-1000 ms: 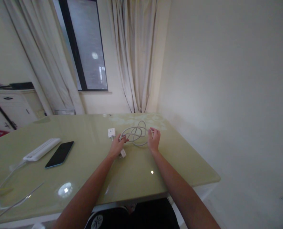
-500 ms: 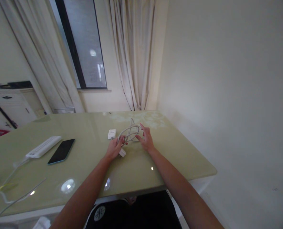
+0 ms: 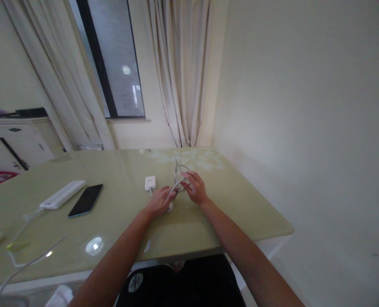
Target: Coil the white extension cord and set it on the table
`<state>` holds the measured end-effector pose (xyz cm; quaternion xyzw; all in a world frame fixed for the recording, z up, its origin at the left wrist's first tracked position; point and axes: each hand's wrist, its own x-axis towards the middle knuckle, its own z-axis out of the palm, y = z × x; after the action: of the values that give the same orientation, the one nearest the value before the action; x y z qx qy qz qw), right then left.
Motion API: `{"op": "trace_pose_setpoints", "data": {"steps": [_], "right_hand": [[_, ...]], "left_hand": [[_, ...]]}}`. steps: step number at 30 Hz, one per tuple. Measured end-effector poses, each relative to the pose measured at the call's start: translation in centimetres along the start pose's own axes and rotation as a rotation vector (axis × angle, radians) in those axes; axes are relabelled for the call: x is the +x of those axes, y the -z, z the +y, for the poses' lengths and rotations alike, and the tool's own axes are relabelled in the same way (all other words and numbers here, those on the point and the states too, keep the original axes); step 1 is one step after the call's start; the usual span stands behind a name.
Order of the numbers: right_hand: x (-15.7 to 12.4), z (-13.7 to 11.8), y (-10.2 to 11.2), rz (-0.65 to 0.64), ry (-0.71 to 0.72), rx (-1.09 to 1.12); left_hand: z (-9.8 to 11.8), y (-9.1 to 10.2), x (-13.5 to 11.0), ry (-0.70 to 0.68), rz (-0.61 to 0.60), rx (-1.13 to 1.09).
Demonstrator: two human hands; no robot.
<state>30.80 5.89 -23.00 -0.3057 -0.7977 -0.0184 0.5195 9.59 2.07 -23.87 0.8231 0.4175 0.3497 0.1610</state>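
Observation:
A bundle of white cable lies gathered on the green glass table, its loops pressed together and standing partly upright. My left hand pinches the near end of the bundle. My right hand is closed on the cable just right of it, the two hands almost touching. A small white plug block on the same cable sits just left of my left hand. A small white connector peeks out beneath my left hand.
A white power strip and a dark phone lie to the left. Thin white cables trail along the near left edge. The wall runs close along the table's right side; curtains and a window stand behind.
My right hand has moved left toward my left hand. The wide cable loop has been squeezed into a narrow bundle between both hands.

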Motion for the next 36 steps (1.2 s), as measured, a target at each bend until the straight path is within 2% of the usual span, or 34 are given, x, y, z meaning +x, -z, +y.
{"op": "trace_pose_setpoints", "data": {"steps": [4,7,10,14,17,21,24,27,31,33,36], "right_hand": [[0.1,1.0,-0.1,0.168,-0.146,0.084],[0.0,2.5,0.3,0.318,-0.355,0.137],[0.0,4.1,0.9,0.447,-0.572,0.177],[-0.1,5.5,1.1,0.568,-0.713,0.286],[0.0,5.8,0.9,0.553,-0.768,0.457],[0.3,5.6,0.4,0.562,-0.852,0.665],[0.4,5.1,0.1,0.531,-0.9,0.799],[0.4,4.5,0.0,0.426,-0.909,0.9],[0.2,3.9,0.2,0.295,-0.956,0.94],[0.1,3.8,0.3,0.216,-0.967,0.944],[-0.2,3.6,0.2,0.012,-0.932,0.93]], "left_hand": [[-0.6,0.2,0.2,0.209,-0.043,-0.382],[-1.1,0.7,0.5,0.293,-0.094,-0.588],[-1.1,0.7,0.5,0.299,-0.074,-0.535],[-0.7,-0.4,0.3,0.234,-0.018,-0.213],[-0.9,-1.0,0.3,0.236,0.069,-0.047],[-1.8,-0.7,0.4,0.307,0.232,-0.039],[-2.5,-0.4,0.3,0.33,0.219,0.026],[-3.0,-0.4,0.2,0.303,0.172,0.04],[-3.3,-0.5,0.2,0.287,0.249,-0.211],[-3.5,-0.4,0.5,0.273,0.35,-0.363],[-3.8,-0.1,0.9,0.32,0.511,-0.603]]}}
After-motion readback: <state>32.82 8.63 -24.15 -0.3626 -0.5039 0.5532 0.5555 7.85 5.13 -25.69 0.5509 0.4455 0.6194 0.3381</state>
